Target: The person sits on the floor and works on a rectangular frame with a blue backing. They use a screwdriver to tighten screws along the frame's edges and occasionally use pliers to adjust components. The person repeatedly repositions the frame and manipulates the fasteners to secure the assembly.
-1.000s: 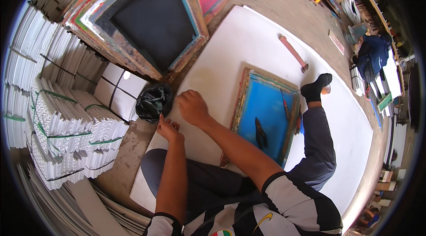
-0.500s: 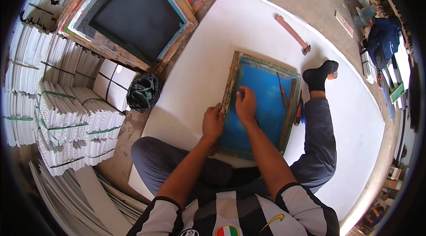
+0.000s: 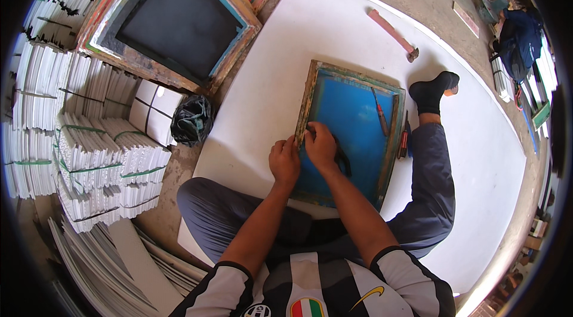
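A wooden screen printing frame with blue mesh rests in front of my crossed legs. My left hand is closed at its left rail, fingertips against the wood. Just inside the same rail, my right hand is closed in a pinch over the mesh; whatever its fingers hold is hidden. The two hands nearly meet at the rail. A dark shadow falls on the mesh beside my right hand. Toward the right rail, a thin screwdriver lies on the mesh. Red-and-black handled tools lie outside the frame, beside my leg.
A hammer lies on the white board beneath me, beyond my foot. Larger screen frames lean at the far left. Tied stacks of white sheets and a black plastic bag stand at the left.
My right hand has moved down and left, from over the mesh to the left rail. My left hand stays near the rail, slightly lower. The view has shifted a little.
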{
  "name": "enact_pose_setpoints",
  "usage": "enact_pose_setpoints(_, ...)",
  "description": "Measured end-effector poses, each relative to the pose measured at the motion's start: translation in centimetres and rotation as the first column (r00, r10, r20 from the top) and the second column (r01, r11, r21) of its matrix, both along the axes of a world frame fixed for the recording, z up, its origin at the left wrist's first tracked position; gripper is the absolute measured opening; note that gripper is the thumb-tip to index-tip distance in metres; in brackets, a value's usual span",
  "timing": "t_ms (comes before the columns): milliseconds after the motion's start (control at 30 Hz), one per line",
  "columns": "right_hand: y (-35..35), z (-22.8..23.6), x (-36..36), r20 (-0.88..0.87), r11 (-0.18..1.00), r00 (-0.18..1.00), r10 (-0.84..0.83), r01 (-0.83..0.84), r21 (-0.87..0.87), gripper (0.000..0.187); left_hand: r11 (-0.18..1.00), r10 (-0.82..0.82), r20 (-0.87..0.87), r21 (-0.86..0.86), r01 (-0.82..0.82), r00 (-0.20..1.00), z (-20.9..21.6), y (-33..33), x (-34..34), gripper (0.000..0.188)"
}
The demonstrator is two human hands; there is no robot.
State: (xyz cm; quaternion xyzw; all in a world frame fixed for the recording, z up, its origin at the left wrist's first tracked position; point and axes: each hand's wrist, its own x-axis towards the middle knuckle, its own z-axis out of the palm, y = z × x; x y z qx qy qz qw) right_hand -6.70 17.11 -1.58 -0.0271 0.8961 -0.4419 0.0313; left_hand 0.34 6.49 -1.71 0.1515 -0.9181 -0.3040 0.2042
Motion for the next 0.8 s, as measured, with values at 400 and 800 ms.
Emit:
enact_pose_setpoints(400, 1.6, 0.9, 7.5, 0.020, 0.985, 1.000, 0.005, -0.008, 0.171, 0.030, 0.918, 0.031, 0.339, -0.382, 0.108, 0.940, 1.9, 0.5, -1.5, 0.010)
enact_pose_setpoints(800, 1.3, 0.9, 13.1, -0.179, 0.918, 0.968, 0.178, -0.098, 0.383, 0.041, 0.996, -0.052, 0.523, -0.031, 0.080, 0.851, 1.1, -0.9, -3.0, 0.017)
